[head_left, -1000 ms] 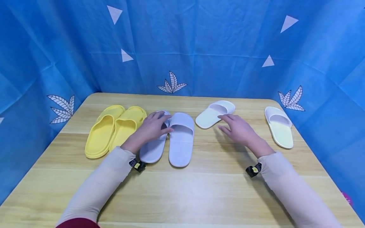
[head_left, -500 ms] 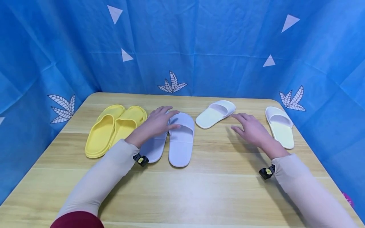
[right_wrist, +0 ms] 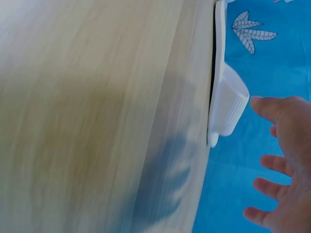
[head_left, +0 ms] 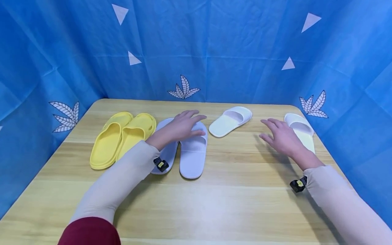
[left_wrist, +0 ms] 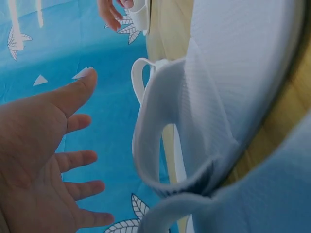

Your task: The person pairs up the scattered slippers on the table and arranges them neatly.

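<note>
My left hand (head_left: 182, 126) hovers over the pair of lavender slippers, fingers spread and holding nothing. It covers much of the left lavender slipper (head_left: 167, 157) and part of the strap of the right lavender slipper (head_left: 193, 158). In the left wrist view the fingers (left_wrist: 77, 160) are apart from the slipper strap (left_wrist: 163, 126). My right hand (head_left: 281, 136), also spread and holding nothing, is in the air just left of a white slipper (head_left: 301, 127) near the table's right edge, hiding part of it. Another white slipper (head_left: 230, 121) lies at an angle between the hands.
A pair of yellow clogs, the left clog (head_left: 105, 146) and the right clog (head_left: 134, 134), lies side by side on the left. All the footwear rests on a wooden table (head_left: 208, 211). A blue patterned curtain (head_left: 239, 44) encloses the back and sides.
Both hands have moved to the right: the left across the lavender slippers, the right away from the angled white slipper toward the one at the right edge. The footwear stays in place.
</note>
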`<state>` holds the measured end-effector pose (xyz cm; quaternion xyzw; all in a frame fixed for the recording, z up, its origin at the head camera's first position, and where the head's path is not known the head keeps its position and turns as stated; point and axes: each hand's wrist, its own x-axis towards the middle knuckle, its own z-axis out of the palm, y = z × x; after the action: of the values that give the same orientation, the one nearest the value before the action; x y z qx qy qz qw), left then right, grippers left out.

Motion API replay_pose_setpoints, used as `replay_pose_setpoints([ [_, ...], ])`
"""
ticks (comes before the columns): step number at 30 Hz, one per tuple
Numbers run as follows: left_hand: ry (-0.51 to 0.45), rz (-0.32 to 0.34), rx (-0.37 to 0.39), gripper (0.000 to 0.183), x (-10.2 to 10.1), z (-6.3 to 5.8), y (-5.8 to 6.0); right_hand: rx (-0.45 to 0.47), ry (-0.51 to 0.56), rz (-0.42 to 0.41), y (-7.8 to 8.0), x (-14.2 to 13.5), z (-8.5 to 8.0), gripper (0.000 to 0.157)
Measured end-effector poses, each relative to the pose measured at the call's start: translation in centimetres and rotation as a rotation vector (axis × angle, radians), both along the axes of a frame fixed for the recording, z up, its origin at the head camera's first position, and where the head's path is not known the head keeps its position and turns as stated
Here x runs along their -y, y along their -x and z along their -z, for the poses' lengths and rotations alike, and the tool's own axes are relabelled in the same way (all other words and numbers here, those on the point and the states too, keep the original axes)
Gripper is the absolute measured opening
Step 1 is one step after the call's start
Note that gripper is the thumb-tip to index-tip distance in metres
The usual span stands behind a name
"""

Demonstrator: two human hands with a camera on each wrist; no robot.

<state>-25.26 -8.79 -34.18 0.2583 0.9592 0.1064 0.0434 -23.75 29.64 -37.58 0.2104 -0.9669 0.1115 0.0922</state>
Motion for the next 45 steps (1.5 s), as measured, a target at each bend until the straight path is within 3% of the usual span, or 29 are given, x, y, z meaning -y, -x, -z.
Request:
replay_pose_setpoints([
  [11, 0.018, 0.098, -0.010, 0.073, -3.6, -0.6, 1.7, 0.030, -0.040, 0.060, 0.3, -2.7, -0.8, 0.063],
  [19, 0.015, 0.161, 0.021, 0.075, -6.0, -0.7, 2.7, 0.066, -0.046, 0.129, 0.5, -4.2, -0.6, 0.067],
  [27, -0.012, 0.149, 0.052, 0.073, -8.2, -0.1, 4.4, 0.069, -0.048, 0.154, 1.0, -6.0, -0.2, 0.067],
  [35, -0.002, 0.159, 0.047, 0.074, -10.6, 0.0, 5.2, 0.098, -0.018, 0.203, 1.7, -7.2, 0.4, 0.065],
  [45, 0.000, 0.118, 0.053, 0.073, -12.4, 1.0, 6.5, 0.149, -0.032, 0.232, 2.7, -8.4, 1.2, 0.073],
])
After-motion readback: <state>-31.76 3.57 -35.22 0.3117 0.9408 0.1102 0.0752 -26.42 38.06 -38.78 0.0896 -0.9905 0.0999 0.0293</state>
